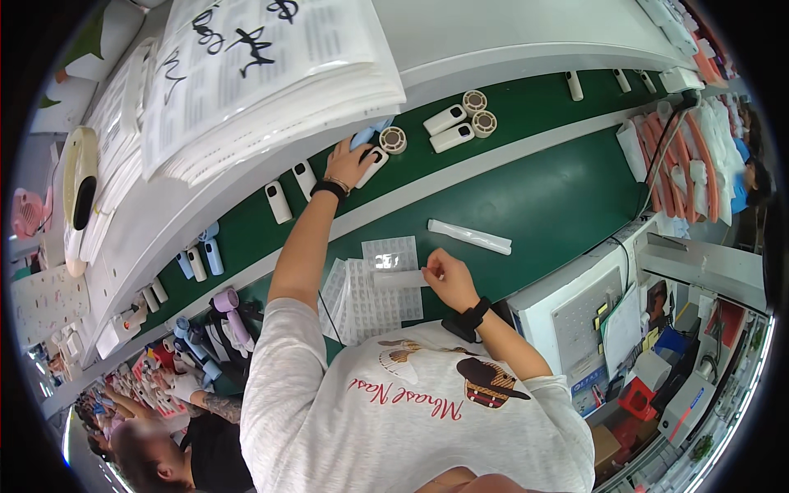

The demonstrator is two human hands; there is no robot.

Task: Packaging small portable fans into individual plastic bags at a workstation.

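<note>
A thick stack of printed sheets (pixel 271 90), handwriting across its top, looms nearest on a grey shelf (pixel 526 33) and hides part of the green strip (pixel 526 107) beyond; the person's left arm stretches far forward, the left hand (pixel 349 164) palm down with fingers spread over a white handheld device (pixel 373 168) on that strip, though whether it grips cannot be told; the right arm bends inward, the right hand (pixel 450 281) half curled above the green table (pixel 559 214), thumb and finger pinching the end of a pale strip (pixel 399 279) over printed label sheets (pixel 370 308); a rolled white sleeve (pixel 468 236) lies just beyond that hand; round beige discs (pixel 393 140) and more white devices (pixel 445 120) sit past the left hand; a co-worker (pixel 164 452) is at lower left.
</note>
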